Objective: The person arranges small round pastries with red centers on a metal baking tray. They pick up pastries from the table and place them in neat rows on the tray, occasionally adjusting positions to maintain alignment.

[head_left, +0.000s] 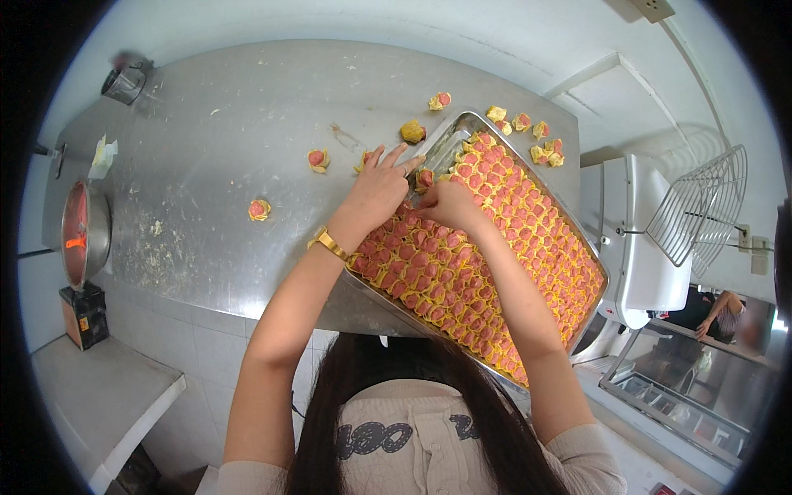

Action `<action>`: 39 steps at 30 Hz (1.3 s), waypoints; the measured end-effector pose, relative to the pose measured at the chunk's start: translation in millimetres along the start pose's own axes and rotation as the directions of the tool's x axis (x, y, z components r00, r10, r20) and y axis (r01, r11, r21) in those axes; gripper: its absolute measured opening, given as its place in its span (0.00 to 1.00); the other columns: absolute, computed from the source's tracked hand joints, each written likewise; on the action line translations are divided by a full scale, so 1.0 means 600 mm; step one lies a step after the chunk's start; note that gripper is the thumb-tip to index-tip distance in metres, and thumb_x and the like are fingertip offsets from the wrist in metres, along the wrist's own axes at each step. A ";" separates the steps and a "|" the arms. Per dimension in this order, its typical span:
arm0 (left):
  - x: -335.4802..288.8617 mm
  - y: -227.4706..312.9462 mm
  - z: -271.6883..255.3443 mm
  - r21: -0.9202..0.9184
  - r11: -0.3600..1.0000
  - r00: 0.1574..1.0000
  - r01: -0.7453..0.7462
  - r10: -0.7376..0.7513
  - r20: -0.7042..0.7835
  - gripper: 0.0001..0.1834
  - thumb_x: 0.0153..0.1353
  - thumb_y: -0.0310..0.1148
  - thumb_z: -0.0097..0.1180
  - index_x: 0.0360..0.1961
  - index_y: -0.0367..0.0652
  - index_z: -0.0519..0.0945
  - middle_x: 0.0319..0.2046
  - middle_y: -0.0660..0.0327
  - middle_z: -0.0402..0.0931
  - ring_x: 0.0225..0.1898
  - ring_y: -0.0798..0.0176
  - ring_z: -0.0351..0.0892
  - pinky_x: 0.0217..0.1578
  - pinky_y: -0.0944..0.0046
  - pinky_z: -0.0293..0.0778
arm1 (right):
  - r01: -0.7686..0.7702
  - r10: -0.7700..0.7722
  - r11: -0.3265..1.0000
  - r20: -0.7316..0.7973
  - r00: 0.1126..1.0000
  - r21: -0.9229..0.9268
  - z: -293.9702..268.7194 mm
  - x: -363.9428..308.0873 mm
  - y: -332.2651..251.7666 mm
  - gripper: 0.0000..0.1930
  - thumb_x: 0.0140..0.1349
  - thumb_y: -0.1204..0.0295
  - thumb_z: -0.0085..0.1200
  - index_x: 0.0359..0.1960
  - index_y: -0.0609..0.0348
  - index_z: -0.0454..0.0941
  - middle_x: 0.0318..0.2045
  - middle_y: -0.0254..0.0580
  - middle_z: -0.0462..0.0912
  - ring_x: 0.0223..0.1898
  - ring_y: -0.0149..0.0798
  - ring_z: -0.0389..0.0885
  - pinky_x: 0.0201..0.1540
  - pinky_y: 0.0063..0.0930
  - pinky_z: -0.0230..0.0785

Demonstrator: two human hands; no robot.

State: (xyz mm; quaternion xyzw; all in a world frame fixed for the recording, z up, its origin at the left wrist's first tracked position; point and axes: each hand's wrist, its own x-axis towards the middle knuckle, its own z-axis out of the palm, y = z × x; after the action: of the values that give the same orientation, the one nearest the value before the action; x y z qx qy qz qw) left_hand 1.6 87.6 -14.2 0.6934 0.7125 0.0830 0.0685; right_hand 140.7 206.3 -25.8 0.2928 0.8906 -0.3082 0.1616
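A large rectangular metal tray (590, 262) lies at a slant on the steel table, packed with rows of open-topped dumplings (503, 214) with yellow wrappers and pink filling. My left hand (378, 191), with a gold watch (329, 242) on its wrist, has its fingers spread over the tray's left rim, near a dumpling partly hidden behind it. Inside the tray, at the unfilled upper-left corner, my right hand (450, 205) has its fingers pinched on a dumpling at the row's end, mostly covered by the fingers. Between both hands sits another dumpling (424, 180).
Loose dumplings lie on the steel table (231, 124), such as one left of the tray (259, 209) and several beyond its far right corner (521, 122). A metal bowl of pink filling (97, 235) stands far left. At right are a white machine (639, 239) and a wire rack (701, 206); another person's hand (703, 330) shows beyond.
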 end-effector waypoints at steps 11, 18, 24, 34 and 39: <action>-0.014 -0.013 -0.040 -0.101 0.993 0.995 0.054 -0.062 -0.083 0.12 0.47 0.22 0.59 0.33 0.45 0.86 0.64 0.61 0.65 0.68 0.52 0.56 0.68 0.46 0.52 | 0.269 -0.337 0.935 -0.336 0.879 -0.232 -0.023 0.027 0.001 0.24 0.45 0.79 0.61 0.48 0.59 0.74 0.34 0.50 0.81 0.39 0.53 0.81 0.42 0.44 0.75; -0.060 -0.039 -0.054 -0.320 0.938 0.975 0.131 -0.180 -0.130 0.17 0.48 0.21 0.59 0.42 0.45 0.83 0.65 0.60 0.64 0.68 0.50 0.57 0.66 0.51 0.56 | 0.240 -0.247 0.969 -0.284 0.926 -0.059 -0.016 0.027 -0.008 0.19 0.47 0.77 0.61 0.43 0.61 0.75 0.33 0.49 0.79 0.38 0.53 0.80 0.41 0.41 0.74; -0.102 -0.049 -0.062 -0.359 0.908 0.951 0.216 -0.279 -0.132 0.16 0.51 0.22 0.59 0.43 0.45 0.83 0.65 0.58 0.63 0.68 0.48 0.56 0.67 0.53 0.57 | 0.356 -0.370 0.929 -0.193 0.909 -0.104 -0.009 0.007 -0.009 0.18 0.45 0.79 0.61 0.42 0.63 0.77 0.35 0.50 0.79 0.40 0.51 0.80 0.42 0.39 0.74; -0.125 -0.060 -0.069 -0.390 0.866 0.931 0.313 -0.361 -0.053 0.17 0.53 0.22 0.59 0.46 0.44 0.81 0.66 0.59 0.62 0.69 0.48 0.54 0.66 0.54 0.58 | 0.386 -0.380 0.917 0.075 0.922 -0.102 -0.040 0.010 -0.009 0.20 0.48 0.79 0.59 0.47 0.55 0.82 0.40 0.47 0.80 0.43 0.48 0.80 0.48 0.38 0.73; -0.132 -0.062 -0.064 -0.424 0.859 0.937 0.286 -0.344 -0.066 0.18 0.53 0.22 0.59 0.47 0.44 0.81 0.66 0.59 0.61 0.70 0.50 0.53 0.67 0.54 0.58 | 0.454 -0.446 0.889 0.113 0.888 -0.058 -0.042 0.012 -0.002 0.18 0.50 0.80 0.56 0.45 0.56 0.83 0.40 0.46 0.80 0.43 0.49 0.80 0.47 0.38 0.73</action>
State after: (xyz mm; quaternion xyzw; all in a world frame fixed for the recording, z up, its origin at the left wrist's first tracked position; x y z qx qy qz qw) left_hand -40.6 6.9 13.9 0.5302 0.7861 0.2656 0.1745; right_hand 131.8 224.6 -9.5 0.0564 0.9373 -0.3138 0.1406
